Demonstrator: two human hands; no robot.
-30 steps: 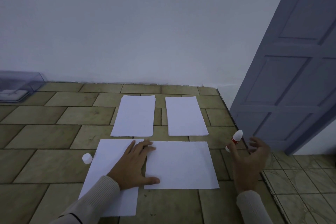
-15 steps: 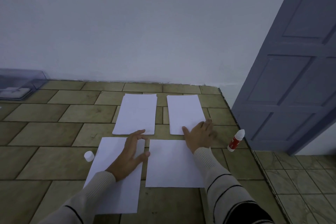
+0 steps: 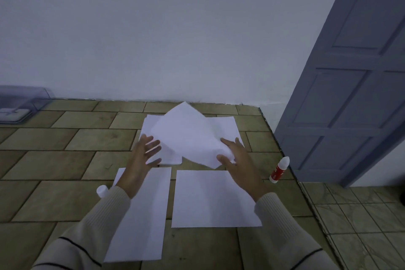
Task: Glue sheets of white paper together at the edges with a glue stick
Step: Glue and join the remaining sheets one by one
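Aloft, right hand (image 3: 240, 166) pinches a thin rectangular white sheet (image 3: 186, 133); left hand (image 3: 142, 160) grip spread.

On the floor (image 3: 65, 149) near me, the left sheet (image 3: 142, 215) lies beside the right sheet (image 3: 210, 199). Behind them sit the piles (image 3: 149, 126); my right hand (image 3: 238, 160) holds the lifted sheet (image 3: 188, 136) over them. The glue stick (image 3: 279, 170) stands at the right edge, the cap (image 3: 102, 190) left of both sheets.

Tile floor (image 3: 54, 160) left of left sheet (image 3: 144, 215) gives passage, cap (image 3: 102, 190) just beside its edge; glue stick (image 3: 279, 170) stands between right sheet (image 3: 210, 199) and door (image 3: 350, 94)
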